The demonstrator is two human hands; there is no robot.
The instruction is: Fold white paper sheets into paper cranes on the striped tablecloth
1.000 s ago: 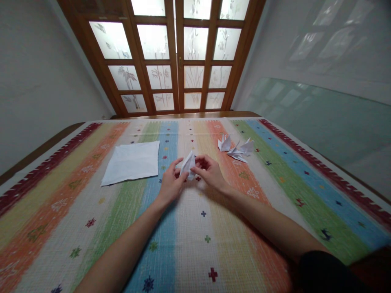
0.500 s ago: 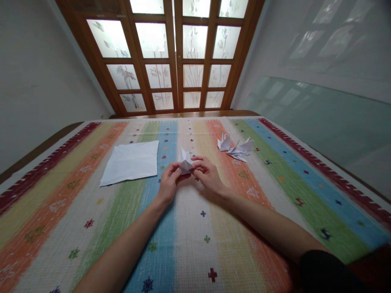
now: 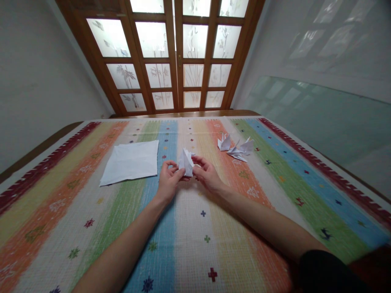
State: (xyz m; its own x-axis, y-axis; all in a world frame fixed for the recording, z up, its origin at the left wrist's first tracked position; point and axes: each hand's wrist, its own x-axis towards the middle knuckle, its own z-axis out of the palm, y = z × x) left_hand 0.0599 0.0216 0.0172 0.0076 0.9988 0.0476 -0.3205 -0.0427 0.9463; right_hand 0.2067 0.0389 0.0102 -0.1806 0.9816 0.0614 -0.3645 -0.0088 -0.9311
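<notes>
A small folded white paper piece [image 3: 186,162] is pinched between both of my hands above the striped cloth [image 3: 214,228]. My left hand [image 3: 167,181] grips its lower left side with thumb and fingers closed. My right hand [image 3: 207,173] holds its right side, fingers curled round it. The piece stands upright with pointed flaps at the top.
A stack of flat white paper sheets [image 3: 130,161] lies to the left of my hands. Two finished folded paper figures [image 3: 236,147] rest on the cloth to the far right. Wooden glazed doors [image 3: 177,57] stand behind the table, and a glass panel leans on the right wall.
The paper piece has been turned and reshaped between my fingers, from a long narrow point to a shorter upright form. Both hands stayed in nearly the same place.
</notes>
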